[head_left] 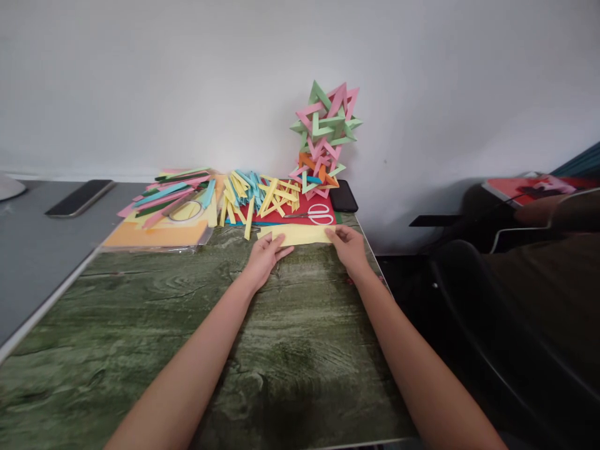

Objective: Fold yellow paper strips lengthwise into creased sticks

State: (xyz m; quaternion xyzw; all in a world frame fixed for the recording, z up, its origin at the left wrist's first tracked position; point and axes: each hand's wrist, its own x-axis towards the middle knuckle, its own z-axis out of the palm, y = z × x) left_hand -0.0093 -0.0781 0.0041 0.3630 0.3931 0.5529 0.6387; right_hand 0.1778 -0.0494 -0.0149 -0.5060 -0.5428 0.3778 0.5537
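Observation:
A wide yellow paper strip [304, 234] is stretched level between my two hands near the back of the green wood-patterned table [281, 350]. Its left end is pinched between the thumb and fingers of my left hand [265, 257]. At the right end, my right hand [349, 245] grips the paper the same way. Another yellow edge shows behind the strip at the left. Just beyond lie white-handled scissors [321, 214] on red paper [300, 217], beside loose yellow folded strips [276, 197] and blue ones [252, 187].
A green and pink star-shaped paper model [330, 119] stands at the back, above a smaller multicoloured one [316, 172]. A black phone [344, 196] lies beside it. Coloured strips [175, 194] cover an orange packet [150, 235] at the left. Another phone [80, 198] rests on the grey surface.

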